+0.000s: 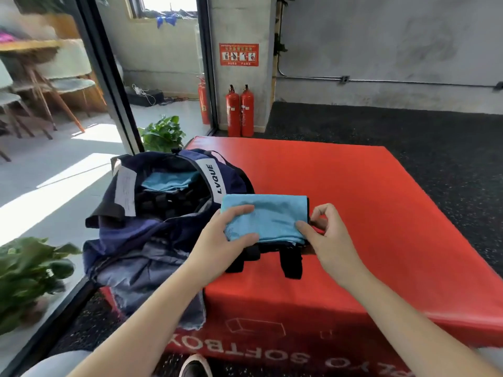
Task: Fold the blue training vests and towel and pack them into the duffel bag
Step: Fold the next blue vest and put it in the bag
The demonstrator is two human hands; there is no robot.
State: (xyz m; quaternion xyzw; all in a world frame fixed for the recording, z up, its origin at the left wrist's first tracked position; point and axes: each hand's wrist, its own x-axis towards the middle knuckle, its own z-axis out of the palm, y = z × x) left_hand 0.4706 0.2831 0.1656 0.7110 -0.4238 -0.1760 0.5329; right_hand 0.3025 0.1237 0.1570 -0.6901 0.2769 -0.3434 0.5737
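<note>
While both hands hold it: folded blue bundle (268,217) lies on the red soft box (381,213), long axis left to right.
Left hand (226,235): grips the bundle's left end, thumb on top.
Right hand (324,232): pinches the right end.
Duffel bag (163,202): open, just left of the bundle; left hand nearer; blue cloth (168,180) already inside.

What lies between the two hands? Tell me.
In the head view, the folded blue cloth spans the stretch between left hand and right hand; both grip its ends on the red soft box.
</note>
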